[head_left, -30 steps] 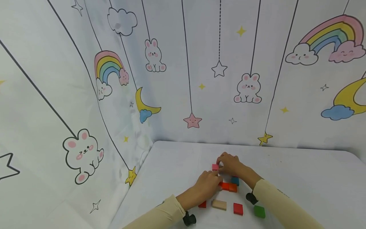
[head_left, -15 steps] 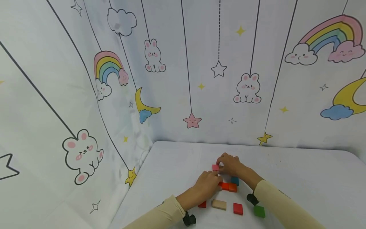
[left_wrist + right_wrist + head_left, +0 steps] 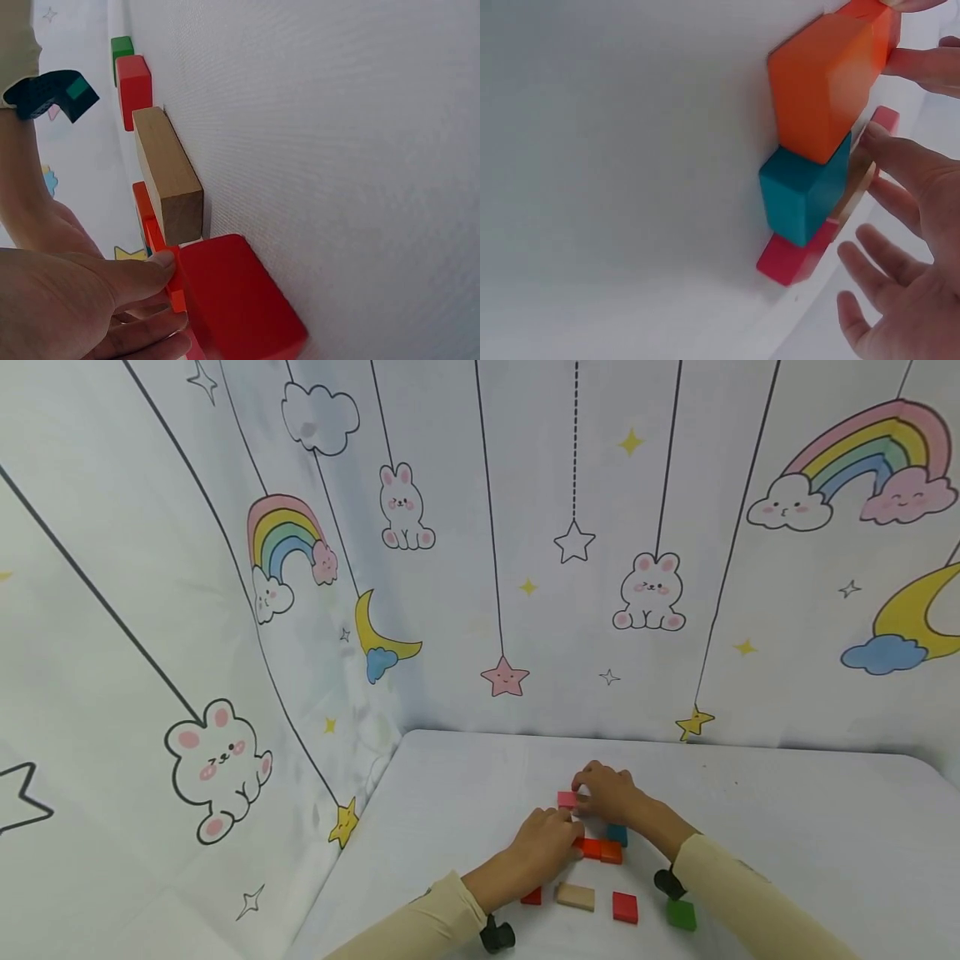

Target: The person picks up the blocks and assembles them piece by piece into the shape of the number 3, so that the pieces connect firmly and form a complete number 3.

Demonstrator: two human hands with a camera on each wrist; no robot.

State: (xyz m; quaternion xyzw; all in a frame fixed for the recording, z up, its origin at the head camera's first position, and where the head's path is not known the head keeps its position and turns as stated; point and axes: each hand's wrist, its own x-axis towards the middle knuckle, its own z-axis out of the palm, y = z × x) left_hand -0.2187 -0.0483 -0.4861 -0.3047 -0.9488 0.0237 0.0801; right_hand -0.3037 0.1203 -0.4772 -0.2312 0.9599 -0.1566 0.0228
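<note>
My left hand (image 3: 543, 843) pinches a red-orange block (image 3: 590, 848) between thumb and fingertips; an orange block (image 3: 611, 852) lies against its right end. Behind them, my right hand (image 3: 606, 793) reaches over a blue block (image 3: 617, 834). In the right wrist view its thumb and forefinger grip a wooden block (image 3: 855, 184), which the hand covers in the head view, while the other fingers spread loosely. A pink block (image 3: 567, 800) stands at the right fingertips. Beside the teal-blue block, a crimson block (image 3: 795, 259) shows in the right wrist view.
Along the near side of the white table (image 3: 810, 827) lie a red block (image 3: 531, 896), a plain wooden block (image 3: 575, 897), another red block (image 3: 625, 907) and a green block (image 3: 681, 914). A white cloth with cartoon drawings (image 3: 450, 568) hangs behind the table.
My right hand has shifted slightly to the right, and the pink block a touch with it. The left hand keeps its place on the red-orange block.
</note>
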